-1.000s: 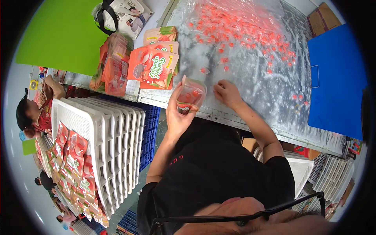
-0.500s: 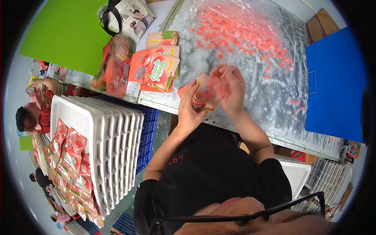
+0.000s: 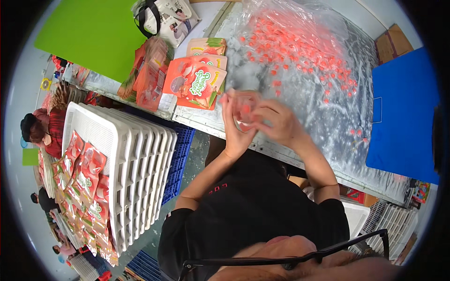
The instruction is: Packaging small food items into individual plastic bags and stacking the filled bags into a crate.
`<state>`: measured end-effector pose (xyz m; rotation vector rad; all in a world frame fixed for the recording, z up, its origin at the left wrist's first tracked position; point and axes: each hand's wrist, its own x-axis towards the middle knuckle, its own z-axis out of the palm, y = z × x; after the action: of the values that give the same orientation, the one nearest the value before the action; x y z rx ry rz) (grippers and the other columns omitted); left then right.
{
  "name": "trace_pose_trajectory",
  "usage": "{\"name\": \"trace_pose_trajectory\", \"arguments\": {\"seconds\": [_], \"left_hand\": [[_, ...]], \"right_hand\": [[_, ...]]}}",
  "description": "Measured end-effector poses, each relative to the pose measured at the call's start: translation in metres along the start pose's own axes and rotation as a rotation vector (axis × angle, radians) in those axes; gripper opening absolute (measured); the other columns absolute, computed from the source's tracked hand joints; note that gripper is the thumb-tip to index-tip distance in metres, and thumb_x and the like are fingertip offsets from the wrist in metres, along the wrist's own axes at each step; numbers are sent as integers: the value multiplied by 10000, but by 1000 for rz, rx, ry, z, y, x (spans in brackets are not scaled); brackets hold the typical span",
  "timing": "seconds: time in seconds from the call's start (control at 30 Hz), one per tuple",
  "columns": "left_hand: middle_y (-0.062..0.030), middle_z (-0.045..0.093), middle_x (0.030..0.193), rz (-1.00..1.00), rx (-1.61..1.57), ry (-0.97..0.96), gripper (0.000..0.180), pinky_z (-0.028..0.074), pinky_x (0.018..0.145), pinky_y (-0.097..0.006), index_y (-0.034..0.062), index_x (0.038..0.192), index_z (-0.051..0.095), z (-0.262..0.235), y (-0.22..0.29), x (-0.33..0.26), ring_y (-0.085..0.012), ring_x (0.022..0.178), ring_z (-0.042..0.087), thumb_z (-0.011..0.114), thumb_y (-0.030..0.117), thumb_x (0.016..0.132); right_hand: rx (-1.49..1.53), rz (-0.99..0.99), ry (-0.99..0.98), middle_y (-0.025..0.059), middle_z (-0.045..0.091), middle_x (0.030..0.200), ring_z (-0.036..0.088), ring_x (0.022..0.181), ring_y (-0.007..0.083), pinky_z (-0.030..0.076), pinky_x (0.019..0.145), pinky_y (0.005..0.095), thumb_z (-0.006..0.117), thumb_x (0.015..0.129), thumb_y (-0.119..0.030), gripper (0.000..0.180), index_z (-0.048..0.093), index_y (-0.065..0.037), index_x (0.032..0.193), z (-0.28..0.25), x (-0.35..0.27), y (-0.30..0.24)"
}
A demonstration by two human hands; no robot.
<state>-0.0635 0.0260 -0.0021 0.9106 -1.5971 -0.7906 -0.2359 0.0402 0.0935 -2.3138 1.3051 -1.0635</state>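
My left hand point(image 3: 237, 136) is wrapped round a red and clear pouch point(image 3: 244, 99), holding it upright over the table's near edge with its mouth spread. At the pouch's mouth is my right hand point(image 3: 282, 124), its fingers curled together and smeared by motion; what they hold, if anything, I cannot make out. Something small and red shows by the fingertips. Left of my hands lies a fanned stack of flat red pouches point(image 3: 193, 80). Beyond them, a heap of small red pieces in clear wrappers point(image 3: 293, 47) lies partly under clear plastic sheeting point(image 3: 311, 18).
A bundle of pouches point(image 3: 152, 84) and a white tote bag point(image 3: 176, 23) are at the left. White stacked trays point(image 3: 123, 164) with filled pouches point(image 3: 89, 178) on top stand beside me. A blue panel point(image 3: 405, 107) bounds the right; a cardboard box point(image 3: 393, 43) sits behind. A person point(image 3: 42, 129) is farther left.
My right hand has moved from beside the pouch in to its mouth, and its fingers have curled. The left hand still holds the pouch. The whole view has shifted slightly.
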Motion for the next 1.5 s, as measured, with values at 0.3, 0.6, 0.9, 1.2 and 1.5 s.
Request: {"name": "trace_pose_trajectory", "arguments": {"seconds": [0.3,0.6,0.9,1.2,1.5], "left_hand": [[-171,327,1614,-196,-136,-363,1261,325,1202,-424,17,1564,278,-63,-17,48,-288,1481,344,972,96,514],[-79,721,1170,-459,-312,-581,652,529,873,-283,-56,1273,630,-55,-25,24,-105,991,651,872,-29,668],[-104,754,1120,-271,-230,-378,585,569,801,-279,-1,1310,657,-39,9,12,-84,872,682,771,-89,743],[-127,767,1050,-253,-214,-288,488,587,808,-288,-27,1259,676,-33,11,8,-121,898,720,748,-106,783],[-155,751,1113,-356,-314,-307,409,594,829,-292,-45,1213,691,-38,17,10,-130,900,726,740,-97,811]], "right_hand": [[-52,-267,-92,85,674,1018,669,923,293,563,784,376,731,752,-4,226,670,-33,967,-23,-3,15],[-243,-294,-155,84,636,1003,629,980,268,531,760,341,808,670,-138,357,645,-51,975,-48,11,-18],[-344,-204,-893,162,714,829,698,822,311,533,676,425,686,743,-70,90,703,10,780,-11,32,-28],[-178,52,-997,214,687,775,682,748,380,531,647,472,647,743,-4,58,694,23,764,-12,56,-27],[-206,183,-1144,227,689,1005,658,944,401,527,789,474,638,841,-68,144,661,19,953,-4,59,-12]]}}
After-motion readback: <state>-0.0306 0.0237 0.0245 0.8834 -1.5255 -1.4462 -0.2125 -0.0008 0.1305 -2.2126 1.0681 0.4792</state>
